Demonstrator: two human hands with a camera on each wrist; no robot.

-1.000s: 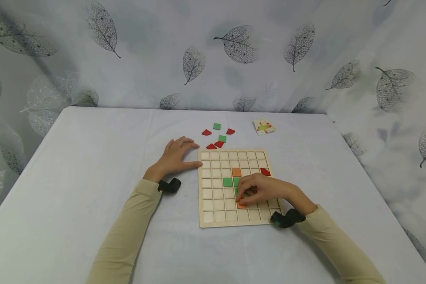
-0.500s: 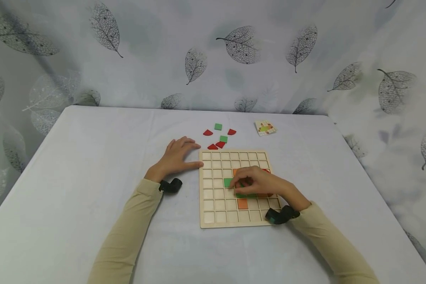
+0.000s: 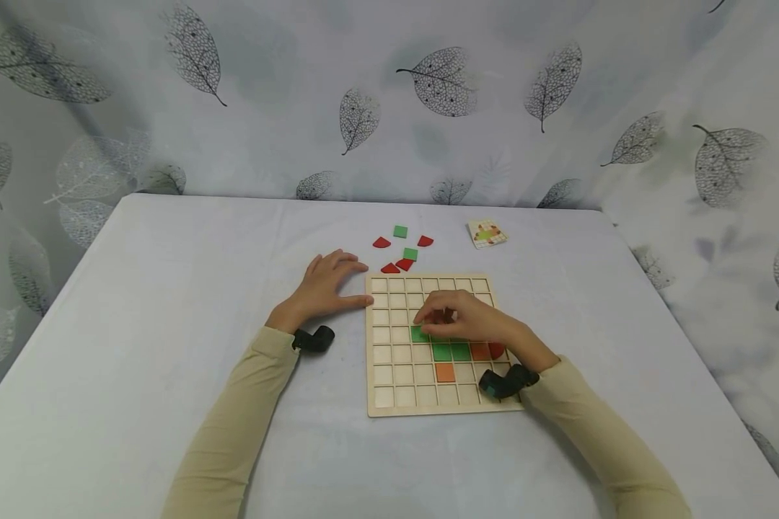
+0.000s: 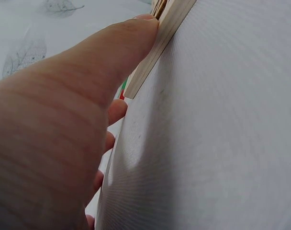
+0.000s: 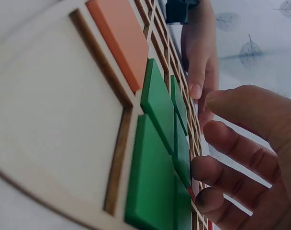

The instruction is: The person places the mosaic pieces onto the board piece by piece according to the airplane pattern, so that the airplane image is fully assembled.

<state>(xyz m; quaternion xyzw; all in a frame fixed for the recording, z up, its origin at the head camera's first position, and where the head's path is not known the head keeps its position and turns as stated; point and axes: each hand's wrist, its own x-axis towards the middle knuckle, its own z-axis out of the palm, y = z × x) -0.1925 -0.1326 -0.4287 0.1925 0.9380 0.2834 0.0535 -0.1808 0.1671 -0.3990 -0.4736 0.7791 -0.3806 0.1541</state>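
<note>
A wooden grid board (image 3: 371, 393) lies flat, with square and quarter-round tiles set in its cells. My left hand (image 3: 324, 288) has its fingers spread at the board's left edge; in the left wrist view its thumb (image 4: 131, 40) touches the wooden rim. Over the middle of the board is my right hand (image 3: 464, 315), its fingers loosely bent with nothing between them in the right wrist view. Below those fingers sit green square tiles (image 5: 152, 177) and an orange square tile (image 5: 121, 40). A red quarter-round tile (image 3: 496, 350) shows beside the right wrist. Some cells are hidden under this hand.
Beyond the board's far edge lie loose tiles, green squares (image 3: 399, 231) and red quarter-rounds (image 3: 381, 243). A small patterned card (image 3: 487, 233) lies farther right. A white cloth covers the table (image 3: 201, 288), and leaf-print fabric (image 3: 266, 108) hangs behind it.
My right hand has moved up the board, away from the lower orange tile, uncovering that tile and the green ones near it. The left hand keeps its place at the left edge.
</note>
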